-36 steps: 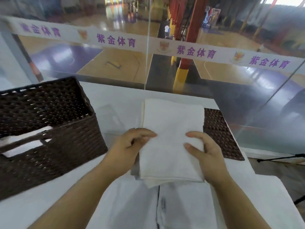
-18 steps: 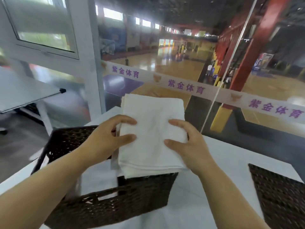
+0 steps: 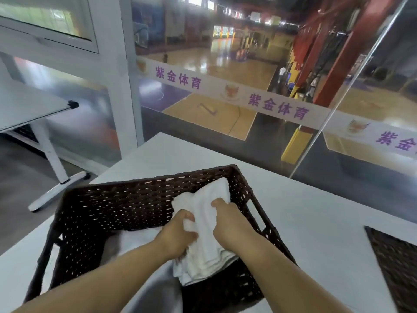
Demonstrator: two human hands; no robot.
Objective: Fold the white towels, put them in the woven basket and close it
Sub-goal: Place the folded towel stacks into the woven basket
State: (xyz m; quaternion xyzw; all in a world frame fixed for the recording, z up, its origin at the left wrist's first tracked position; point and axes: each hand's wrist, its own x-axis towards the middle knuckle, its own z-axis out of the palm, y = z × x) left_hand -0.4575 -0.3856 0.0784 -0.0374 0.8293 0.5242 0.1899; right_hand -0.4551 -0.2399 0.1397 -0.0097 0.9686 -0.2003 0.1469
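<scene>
A folded white towel (image 3: 204,231) sits tilted inside the right part of the dark woven basket (image 3: 117,199), its far end leaning on the basket's right wall. My left hand (image 3: 178,236) grips its left edge and my right hand (image 3: 228,224) grips its right edge, both down inside the basket. Another white towel (image 3: 137,241) lies on the basket's floor, partly hidden by my left forearm.
The basket stands on a white table (image 3: 304,206). The flat woven lid (image 3: 399,263) lies on the table at the right edge. A glass wall runs just behind the table. A white desk on a stand (image 3: 45,136) is to the left.
The folded towel went from the table, over the basket, and down into its right side, with both hands still holding it. My view swung left toward the basket.
</scene>
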